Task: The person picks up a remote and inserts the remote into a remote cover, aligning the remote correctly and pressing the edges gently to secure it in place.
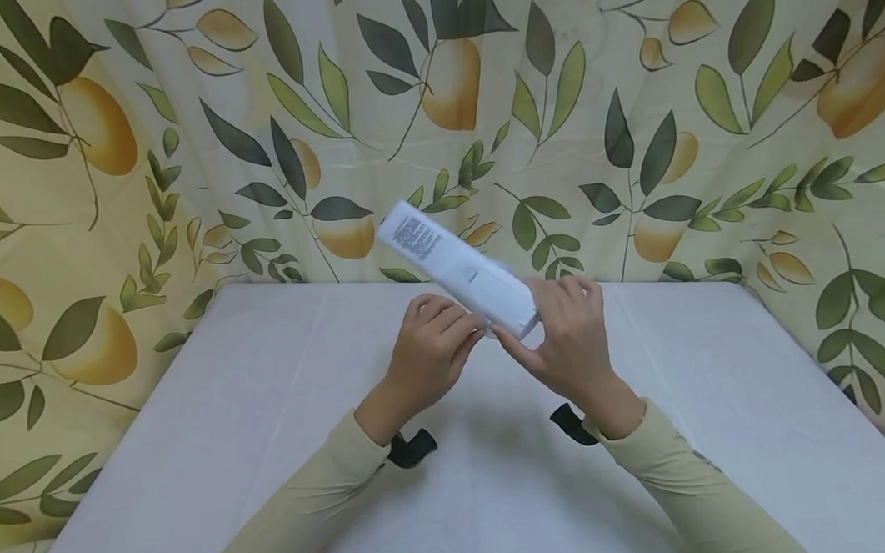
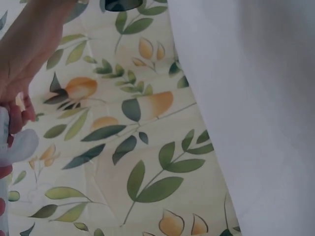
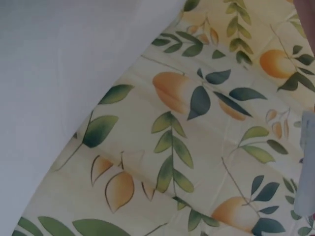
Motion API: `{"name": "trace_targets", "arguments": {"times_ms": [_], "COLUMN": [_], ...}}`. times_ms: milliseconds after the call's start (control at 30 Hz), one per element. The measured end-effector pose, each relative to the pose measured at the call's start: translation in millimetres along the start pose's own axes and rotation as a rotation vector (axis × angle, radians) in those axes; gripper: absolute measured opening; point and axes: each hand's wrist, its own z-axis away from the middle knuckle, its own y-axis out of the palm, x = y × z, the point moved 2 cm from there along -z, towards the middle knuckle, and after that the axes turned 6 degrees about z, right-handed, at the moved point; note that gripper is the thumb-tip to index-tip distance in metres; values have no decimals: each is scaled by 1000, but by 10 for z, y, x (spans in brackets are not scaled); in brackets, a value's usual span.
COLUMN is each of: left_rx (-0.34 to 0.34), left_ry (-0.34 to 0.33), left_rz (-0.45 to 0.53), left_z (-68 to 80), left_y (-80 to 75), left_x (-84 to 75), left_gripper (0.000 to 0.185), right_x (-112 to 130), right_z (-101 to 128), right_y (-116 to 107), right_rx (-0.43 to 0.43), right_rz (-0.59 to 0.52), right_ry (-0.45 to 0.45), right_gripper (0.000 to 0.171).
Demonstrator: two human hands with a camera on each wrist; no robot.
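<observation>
A long white box-shaped thing (image 1: pixel 460 263) with a block of dark print near its far end is held up above the table, tilted with that end up and to the left. My right hand (image 1: pixel 575 336) grips its near, lower end, thumb along the underside and fingers behind. At the lower edge, close by the right thumb, my left hand (image 1: pixel 433 352) pinches with thumb and curled fingers. In the left wrist view a pale rounded flap (image 2: pixel 23 147) sticks out beside the fingers. Only a sliver of the white thing (image 3: pixel 307 167) shows at the right wrist view's edge.
A white-covered table (image 1: pixel 311 484) lies beneath both hands. Behind it and along the sides hangs a curtain (image 1: pixel 437 168) printed with leaves and orange fruit. Black wrist-worn pieces (image 1: pixel 412 449) hang below the sleeves.
</observation>
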Motion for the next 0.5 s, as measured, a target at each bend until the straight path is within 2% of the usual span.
{"name": "trace_targets", "arguments": {"times_ms": [100, 167, 233, 333, 400, 500], "left_rx": [40, 55, 41, -23, -46, 8], "left_ry": [8, 44, 91, 144, 151, 132], "left_rz": [-50, -104, -171, -254, -291, -326], "left_z": [42, 74, 102, 130, 125, 91], "left_y": [-18, -30, -52, -99, -136, -168], "left_x": [25, 48, 76, 130, 162, 196], "left_gripper": [15, 18, 25, 45, 60, 78], "right_x": [-24, -40, -55, -70, -76, -86], "right_z": [25, 49, 77, 116, 137, 161], "right_y": [-5, -9, -12, -15, -16, -16], "right_rx": [22, 29, 32, 24, 21, 23], "right_rz": [0, 0, 1, 2, 3, 5], "right_ry": [-41, -79, -123, -197, -239, -286], "right_gripper": [71, 70, 69, 66, 64, 63]}}
